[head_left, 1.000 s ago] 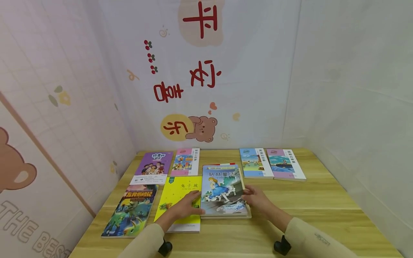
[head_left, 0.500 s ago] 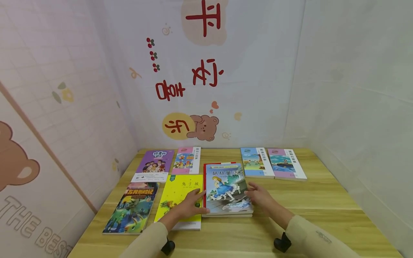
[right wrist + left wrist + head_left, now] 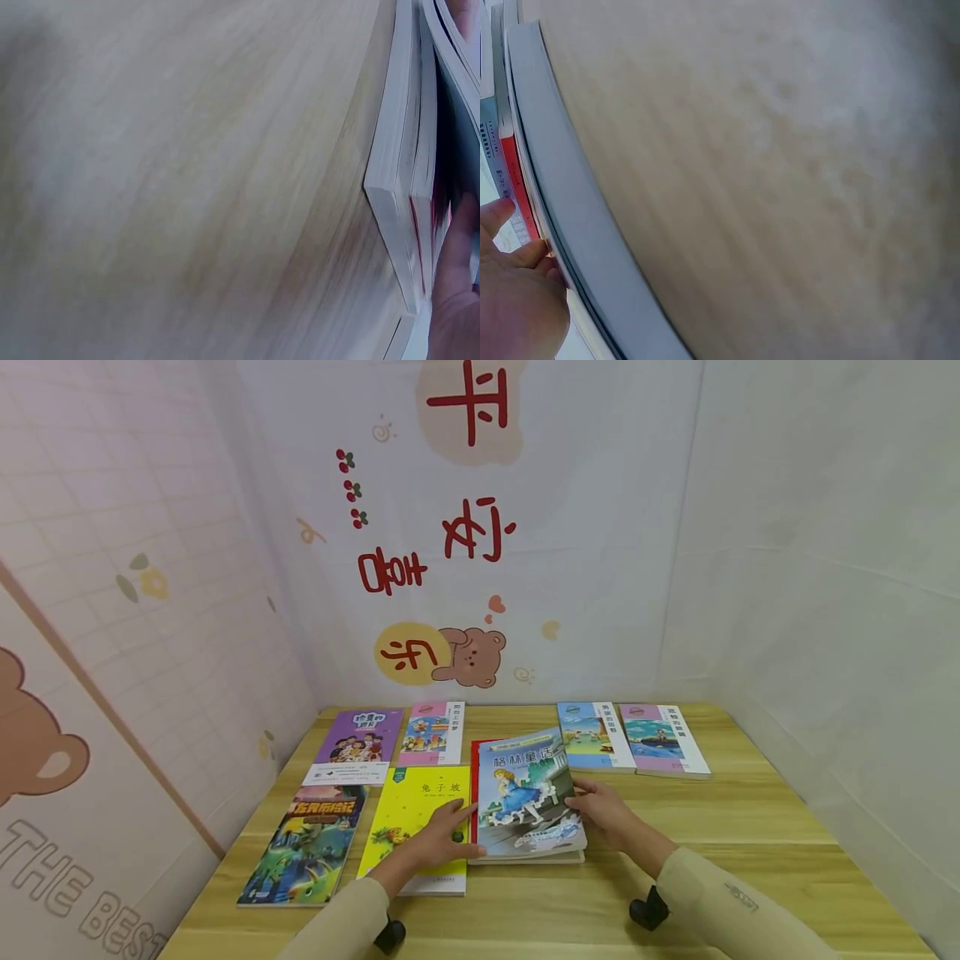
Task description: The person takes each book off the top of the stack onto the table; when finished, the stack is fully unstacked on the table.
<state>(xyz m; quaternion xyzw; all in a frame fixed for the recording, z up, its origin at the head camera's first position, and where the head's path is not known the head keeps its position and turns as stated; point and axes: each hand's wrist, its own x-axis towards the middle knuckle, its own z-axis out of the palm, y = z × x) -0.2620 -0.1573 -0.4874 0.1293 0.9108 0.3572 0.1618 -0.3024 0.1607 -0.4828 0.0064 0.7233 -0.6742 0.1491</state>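
A blue-grey storybook (image 3: 528,793) with a girl in a blue dress on its cover lies tilted on a small stack, its right edge raised. Beneath it shows the red-edged book (image 3: 475,777), and the stack's page edges (image 3: 390,150) appear in the right wrist view. My right hand (image 3: 607,817) pinches the top book's right edge, one finger under it. On the stack's left side my left hand (image 3: 435,842) touches the spines with fingers spread, above a yellow book (image 3: 412,793). The left wrist view also shows this hand (image 3: 521,300) against the spines.
On the wooden table (image 3: 712,877) lie a purple book (image 3: 360,743), a green comic-style book (image 3: 303,847) and a pink book (image 3: 431,735) at the left. A blue book (image 3: 592,739) and another pink book (image 3: 663,742) lie at the back right. White printed cloth (image 3: 585,568) surrounds the table.
The top book first shifted right, baring the red edge at its left. Now its right edge has risen in my right hand. My left hand stays nearly in place.
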